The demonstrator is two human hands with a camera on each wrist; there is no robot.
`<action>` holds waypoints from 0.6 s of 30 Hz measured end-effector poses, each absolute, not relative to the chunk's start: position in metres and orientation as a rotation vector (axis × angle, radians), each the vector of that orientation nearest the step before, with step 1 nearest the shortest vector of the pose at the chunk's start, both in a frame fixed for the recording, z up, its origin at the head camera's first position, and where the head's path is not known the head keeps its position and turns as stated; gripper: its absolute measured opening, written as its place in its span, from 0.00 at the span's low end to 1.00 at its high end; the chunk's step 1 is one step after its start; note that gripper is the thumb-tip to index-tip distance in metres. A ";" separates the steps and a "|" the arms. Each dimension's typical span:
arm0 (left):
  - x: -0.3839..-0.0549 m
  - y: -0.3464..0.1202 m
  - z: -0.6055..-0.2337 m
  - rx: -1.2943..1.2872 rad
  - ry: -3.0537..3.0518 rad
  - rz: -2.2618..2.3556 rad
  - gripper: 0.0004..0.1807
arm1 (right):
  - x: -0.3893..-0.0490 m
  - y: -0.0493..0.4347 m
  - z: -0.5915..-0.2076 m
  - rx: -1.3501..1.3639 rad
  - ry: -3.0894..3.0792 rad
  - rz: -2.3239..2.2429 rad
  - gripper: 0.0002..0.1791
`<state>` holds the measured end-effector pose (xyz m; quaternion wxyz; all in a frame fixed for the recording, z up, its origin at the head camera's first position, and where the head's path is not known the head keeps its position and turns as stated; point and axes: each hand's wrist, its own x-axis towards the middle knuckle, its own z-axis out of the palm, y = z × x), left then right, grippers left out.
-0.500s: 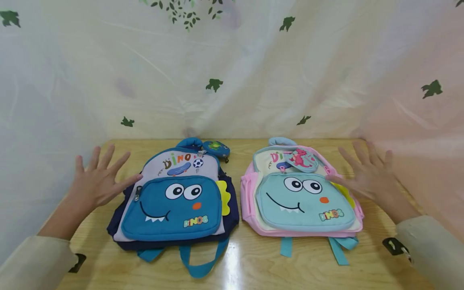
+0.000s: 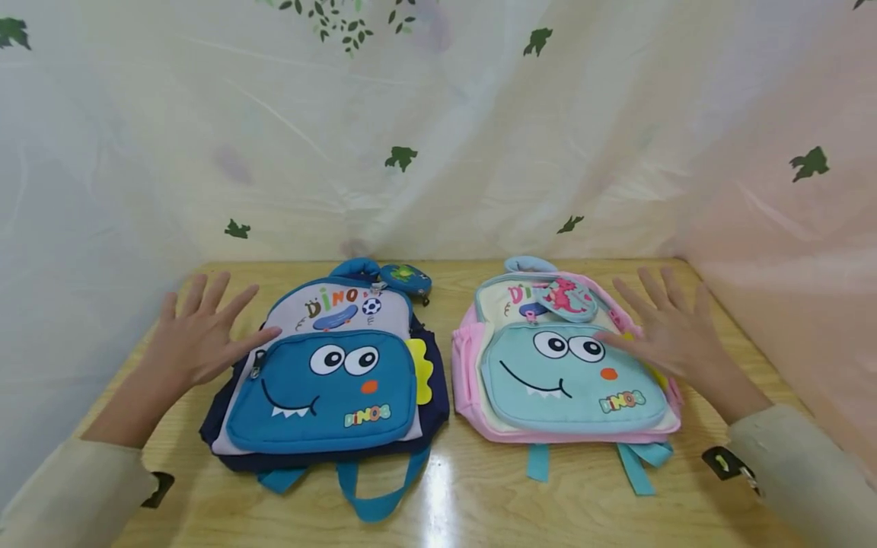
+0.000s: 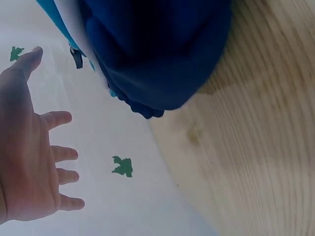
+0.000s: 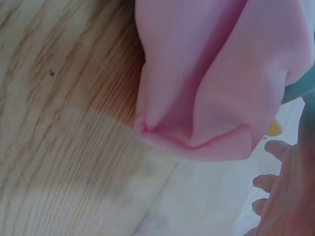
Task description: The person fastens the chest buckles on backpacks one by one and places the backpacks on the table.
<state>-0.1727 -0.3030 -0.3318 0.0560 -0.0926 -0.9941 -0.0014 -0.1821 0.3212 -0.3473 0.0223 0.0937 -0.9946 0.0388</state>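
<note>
Two small dinosaur-face backpacks lie side by side, fronts up. The blue backpack (image 2: 322, 396) is on the left, with a navy side that fills the top of the left wrist view. On the right is the pink and mint backpack (image 2: 575, 380), its pink side pocket (image 4: 197, 88) large in the right wrist view. My left hand (image 2: 199, 335), fingers spread and holding nothing, hovers by the blue backpack's left edge. My right hand (image 2: 671, 335) is likewise spread and bare, its thumb overlapping the mint front in the head view.
Both bags rest on a light wooden table (image 2: 479, 510). A pale curtain (image 2: 438, 114) with green leaf prints surrounds it at the back and sides. Teal straps (image 2: 377, 506) extend from the bags toward the near edge. A round dinosaur tag (image 2: 406, 280) hangs from the blue bag.
Both hands have moved slightly inward, the left one to the right and the right one to the left. The backpacks have stayed in place; the head view has shifted a little.
</note>
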 end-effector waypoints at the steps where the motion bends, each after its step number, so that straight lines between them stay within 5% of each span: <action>1: -0.174 -0.301 -0.331 -0.291 -3.021 -0.019 0.52 | -0.182 0.320 -0.347 0.297 -3.083 0.126 0.57; 18: -0.179 -0.253 -0.319 -0.453 -3.096 -0.206 0.48 | -0.187 0.322 -0.349 0.322 -3.106 0.297 0.52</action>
